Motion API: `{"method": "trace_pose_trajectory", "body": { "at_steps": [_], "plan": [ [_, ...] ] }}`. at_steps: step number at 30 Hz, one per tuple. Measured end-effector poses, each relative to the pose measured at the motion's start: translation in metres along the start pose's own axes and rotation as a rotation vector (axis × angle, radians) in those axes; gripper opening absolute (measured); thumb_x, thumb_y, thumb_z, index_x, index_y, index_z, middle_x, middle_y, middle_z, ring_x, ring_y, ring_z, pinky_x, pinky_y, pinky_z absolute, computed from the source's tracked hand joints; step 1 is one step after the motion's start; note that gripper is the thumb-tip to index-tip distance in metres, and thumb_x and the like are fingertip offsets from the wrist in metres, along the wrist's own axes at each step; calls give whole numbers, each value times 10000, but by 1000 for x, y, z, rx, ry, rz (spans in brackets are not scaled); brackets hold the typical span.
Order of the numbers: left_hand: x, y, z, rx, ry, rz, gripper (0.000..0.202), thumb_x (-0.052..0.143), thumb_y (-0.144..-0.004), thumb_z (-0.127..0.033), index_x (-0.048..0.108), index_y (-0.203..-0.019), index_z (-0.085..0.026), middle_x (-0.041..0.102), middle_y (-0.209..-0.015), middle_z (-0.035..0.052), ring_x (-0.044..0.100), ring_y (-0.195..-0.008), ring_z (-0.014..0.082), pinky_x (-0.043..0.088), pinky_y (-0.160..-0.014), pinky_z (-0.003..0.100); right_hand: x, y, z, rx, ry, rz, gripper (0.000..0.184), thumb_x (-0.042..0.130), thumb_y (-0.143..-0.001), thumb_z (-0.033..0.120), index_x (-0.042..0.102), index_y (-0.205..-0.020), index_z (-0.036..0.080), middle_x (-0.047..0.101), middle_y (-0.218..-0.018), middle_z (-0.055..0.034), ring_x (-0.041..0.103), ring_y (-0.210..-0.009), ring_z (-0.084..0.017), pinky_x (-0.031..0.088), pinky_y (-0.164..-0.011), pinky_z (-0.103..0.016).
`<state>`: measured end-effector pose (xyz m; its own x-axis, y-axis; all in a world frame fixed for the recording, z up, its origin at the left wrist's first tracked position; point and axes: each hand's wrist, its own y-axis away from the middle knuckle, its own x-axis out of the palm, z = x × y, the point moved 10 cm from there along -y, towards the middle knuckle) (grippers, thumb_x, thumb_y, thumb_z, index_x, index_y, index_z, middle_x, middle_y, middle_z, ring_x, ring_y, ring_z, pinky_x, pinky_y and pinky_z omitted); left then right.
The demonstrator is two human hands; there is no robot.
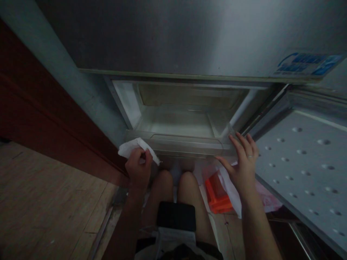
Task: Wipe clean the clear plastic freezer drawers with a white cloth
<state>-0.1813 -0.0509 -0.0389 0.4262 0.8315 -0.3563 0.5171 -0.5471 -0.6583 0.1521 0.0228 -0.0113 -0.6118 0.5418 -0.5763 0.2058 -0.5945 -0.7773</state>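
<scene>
A clear plastic drawer (pixel 189 146) is pulled partly out of the fridge's lower compartment. My left hand (pixel 139 164) is closed on a crumpled white tissue (pixel 132 146) at the drawer's front left corner. Most of the tissue spreads out beyond the fingers. At the opposite end, my right hand (pixel 244 162) grips the drawer's front right corner, thumb in front and fingers over the top edge. A ring shows on one finger. Through the opening, the bottom of the drawer looks bare and pale.
The fridge door (pixel 306 159) hangs open on the right. Above is a closed steel door (pixel 162 39). An orange plastic basket (pixel 218 195) and a white and pink bag (pixel 230 184) lie below my right hand. A black phone-like slab (pixel 176 216) is over my lap. Dark red wood (pixel 54 119) stands left.
</scene>
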Motion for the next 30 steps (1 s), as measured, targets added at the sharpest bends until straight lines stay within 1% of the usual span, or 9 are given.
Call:
{"method": "trace_pose_trajectory", "body": {
  "at_steps": [4, 8, 10, 13, 16, 20, 22, 24, 30],
  "plan": [
    [16, 32, 58, -198, 43, 58, 279, 554, -840, -342, 468, -607, -214, 485, -578, -42, 459, -564, 125, 360, -592, 245, 0, 1, 2, -11, 13, -5, 689, 623, -869, 538, 408, -1473, 286, 479, -1444, -131, 303, -1423, -363, 272, -1132, -605],
    [20, 50, 89, -304, 83, 37, 310, 514, -858, -332, 430, -582, -221, 408, -522, -60, 413, -509, 115, 331, -513, 231, 2, 1, 0, -6, 20, -10, 683, 623, -867, 540, 422, -1461, 270, 486, -1419, -145, 309, -1413, -370, 283, -1121, -604],
    [18, 49, 92, -333, 111, 10, 309, 499, -864, -333, 416, -587, -224, 388, -530, -62, 396, -516, 115, 329, -505, 229, 3, 2, -1, -10, 21, -9, 684, 625, -868, 535, 414, -1463, 273, 481, -1420, -144, 306, -1413, -371, 282, -1119, -605],
    [10, 36, 80, -334, 144, -21, 307, 499, -872, -334, 395, -604, -226, 361, -557, -64, 378, -543, 115, 326, -519, 229, 3, 2, 0, -15, 18, -12, 673, 625, -875, 519, 405, -1465, 284, 476, -1422, -136, 301, -1415, -368, 276, -1120, -605],
    [-1, 19, 53, -304, 159, -60, 323, 502, -889, -331, 374, -611, -224, 329, -583, -63, 362, -568, 114, 314, -532, 227, 3, 1, 0, -11, 18, -16, 648, 626, -885, 488, 410, -1460, 281, 478, -1417, -133, 302, -1414, -363, 275, -1123, -594],
    [-7, 3, 11, -168, 147, -64, 325, 519, -901, -311, 396, -616, -216, 310, -562, -72, 329, -532, 104, 275, -512, 231, 3, 2, 0, -15, 27, -15, 645, 629, -887, 472, 408, -1460, 274, 476, -1413, -136, 306, -1407, -368, 285, -1116, -593],
    [-7, 3, 2, -101, 118, -60, 320, 529, -890, -307, 408, -610, -211, 315, -557, -75, 319, -522, 99, 281, -526, 234, 4, 2, -1, -16, 32, -6, 644, 619, -894, 468, 395, -1468, 281, 466, -1423, -132, 302, -1409, -369, 291, -1111, -599],
    [-3, 8, 12, -120, 110, -49, 311, 546, -869, -324, 428, -607, -206, 339, -565, -73, 335, -538, 100, 301, -554, 237, 4, 3, -1, -21, 36, -1, 644, 611, -899, 462, 386, -1475, 281, 462, -1427, -131, 300, -1409, -369, 296, -1107, -602],
    [11, 41, 85, -383, 192, -31, 323, 502, -878, -392, 428, -622, -210, 387, -571, -62, 385, -562, 110, 318, -526, 222, 4, 3, -1, -33, 37, -4, 635, 608, -903, 449, 397, -1471, 258, 471, -1413, -149, 304, -1404, -373, 299, -1105, -601]
  ]
}}
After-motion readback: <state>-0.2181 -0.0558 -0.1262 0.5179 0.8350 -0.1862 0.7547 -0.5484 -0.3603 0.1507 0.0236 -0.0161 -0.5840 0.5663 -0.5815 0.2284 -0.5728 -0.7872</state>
